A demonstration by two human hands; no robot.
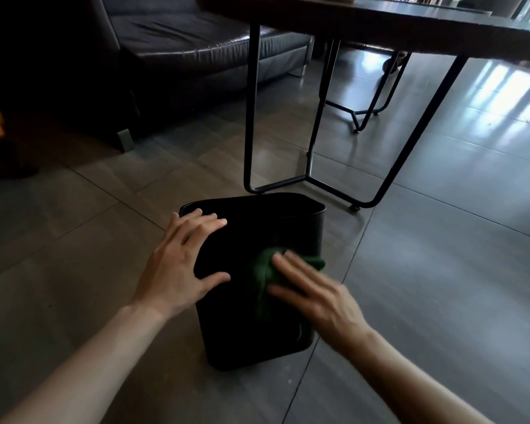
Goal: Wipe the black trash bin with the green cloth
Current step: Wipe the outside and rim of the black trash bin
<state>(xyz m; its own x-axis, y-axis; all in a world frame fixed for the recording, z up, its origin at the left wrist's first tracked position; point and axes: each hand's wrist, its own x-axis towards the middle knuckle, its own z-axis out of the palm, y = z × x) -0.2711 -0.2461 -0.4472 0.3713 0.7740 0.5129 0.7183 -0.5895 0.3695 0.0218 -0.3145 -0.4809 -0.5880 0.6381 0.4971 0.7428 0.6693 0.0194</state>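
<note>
The black trash bin (251, 270) sits on the tiled floor (441, 270) at the lower middle of the frame, tipped away from the camera so that 1 broad side faces up toward the person and its open mouth points toward the upper part of the frame, near the foot of a metal counter leg (253, 117). That tilt seems meant to present a wide flat face for wiping. The left hand (181, 264) lies spread and flat, fingers extended, across the bin's upper left edge and side; it grips nothing and looks to be there only to brace the bin so it does not slide or roll under pressure. The right hand (312, 298) is likewise open and flat, palm down, pressing the green cloth (266, 270) against the upturned side, toward the right of the bin's middle. The cloth is pinned under the fingers rather than clutched, which suits a sweeping stroke; the hand is slightly blurred, so a stroke is probably under way. The cloth is bunched and crumpled, dark green, with folds spilling out to the left and above the fingertips. The bin is matte black with rounded corners and a thin rim around its mouth; in this dim light no dirt, streaks or wet marks can be made out on it, so how much is already wiped cannot be judged. A dark sofa (181, 47) fills the upper left of the frame.
</note>
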